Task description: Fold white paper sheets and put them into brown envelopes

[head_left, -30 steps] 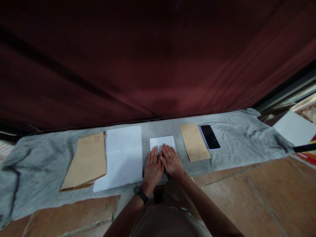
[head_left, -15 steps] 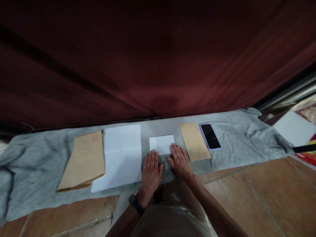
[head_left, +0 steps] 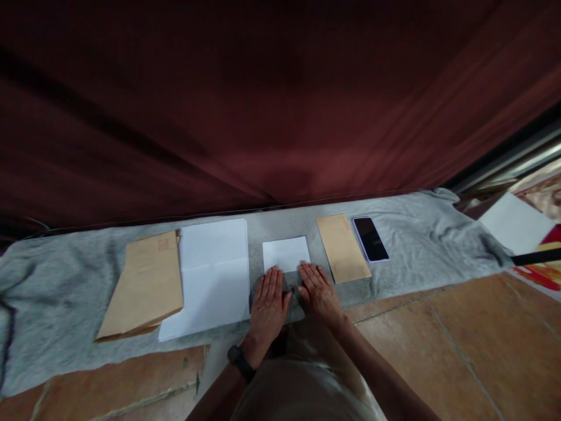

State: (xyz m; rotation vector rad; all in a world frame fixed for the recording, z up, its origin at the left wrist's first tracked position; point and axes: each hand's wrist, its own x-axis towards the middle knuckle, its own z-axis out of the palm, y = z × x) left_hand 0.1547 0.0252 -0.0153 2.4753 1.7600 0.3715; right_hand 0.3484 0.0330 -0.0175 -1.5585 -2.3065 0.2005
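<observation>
From the head camera, the left hand (head_left: 267,301) and the right hand (head_left: 321,290) lie flat and open, holding nothing, fingertips on the near edge of the small folded white paper (head_left: 286,254). The paper looks folded already, but it is not yet in the brown envelope (head_left: 342,248) just right of the right hand. More white sheets (head_left: 209,275) and a stack of envelopes (head_left: 144,284) wait left of the left hand.

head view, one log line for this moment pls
left hand: flat on grey cloth | right hand: flat, fingertips at folded white paper | both open

Small white folded paper (head_left: 286,254), flat on the grey cloth (head_left: 65,280), near edge under both hands' fingertips.
</observation>
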